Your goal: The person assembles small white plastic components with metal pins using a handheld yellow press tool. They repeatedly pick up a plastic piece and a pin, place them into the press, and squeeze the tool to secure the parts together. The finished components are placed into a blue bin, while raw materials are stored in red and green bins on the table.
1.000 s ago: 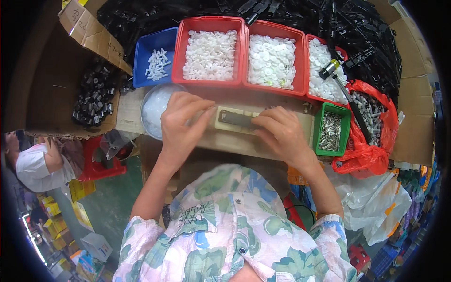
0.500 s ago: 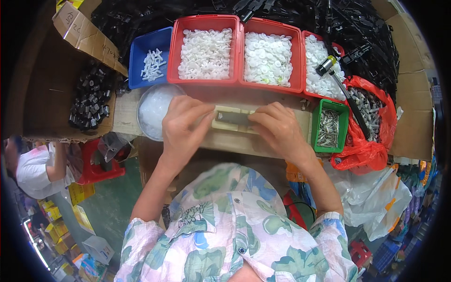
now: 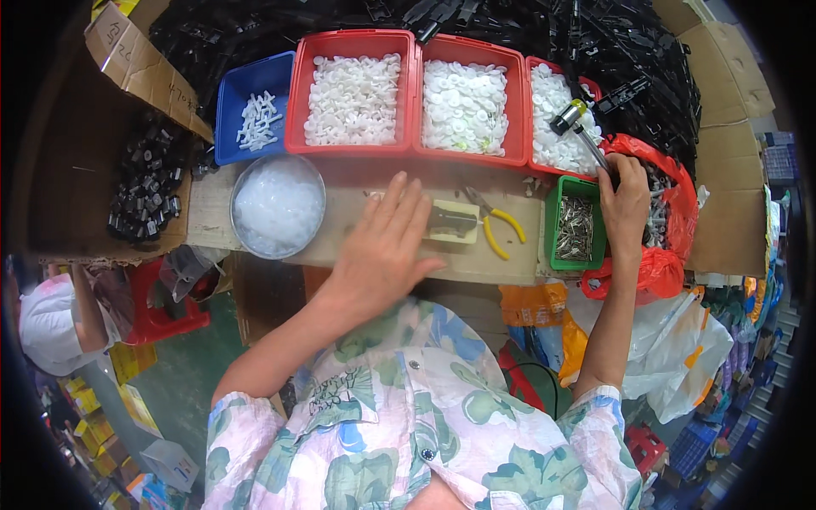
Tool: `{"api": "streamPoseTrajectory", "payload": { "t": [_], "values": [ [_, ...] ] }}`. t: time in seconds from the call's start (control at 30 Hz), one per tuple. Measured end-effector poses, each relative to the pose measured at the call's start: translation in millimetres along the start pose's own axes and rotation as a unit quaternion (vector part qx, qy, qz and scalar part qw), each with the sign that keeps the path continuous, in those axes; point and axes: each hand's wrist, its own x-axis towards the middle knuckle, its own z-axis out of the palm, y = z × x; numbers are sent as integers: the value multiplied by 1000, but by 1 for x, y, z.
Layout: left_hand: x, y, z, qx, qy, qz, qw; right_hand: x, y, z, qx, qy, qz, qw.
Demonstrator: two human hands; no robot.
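Note:
My left hand (image 3: pixel 384 234) lies flat with its fingers stretched out, over the left part of a cream-coloured block (image 3: pixel 463 236). A dark flat piece (image 3: pixel 452 219) rests in the block's recess. At the right, the fingers of my right hand (image 3: pixel 625 200) are closed round the handle of a small hammer (image 3: pixel 592 146), beside the green bin. The hammer's head lies over white parts in the right-hand red bin. Yellow-handled pliers (image 3: pixel 503 228) lie on the bench just right of the block.
Red bins (image 3: pixel 408 93) of small white parts and a blue bin (image 3: pixel 223 115) stand behind. A clear round bowl (image 3: pixel 279 206) holds whitish stuff. A green bin (image 3: pixel 552 225) contains metal pins. Black parts (image 3: pixel 476 21) are piled at the back; a red bag (image 3: pixel 680 217) lies right.
My right hand has left the block and moved right to the hammer handle. My left hand has shifted right and flattened over the block. The pliers have come into sight.

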Motion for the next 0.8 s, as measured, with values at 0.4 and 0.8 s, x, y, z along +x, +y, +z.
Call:
{"api": "streamPoseTrajectory", "payload": {
  "t": [0.4,0.8],
  "values": [
    [-8,-15,20,199,-2,89,976,-47,-86,-47,267,-142,20,953],
    [-7,-20,25,211,34,109,971,-73,-128,-66,298,-47,-81,950]
  ]
}}
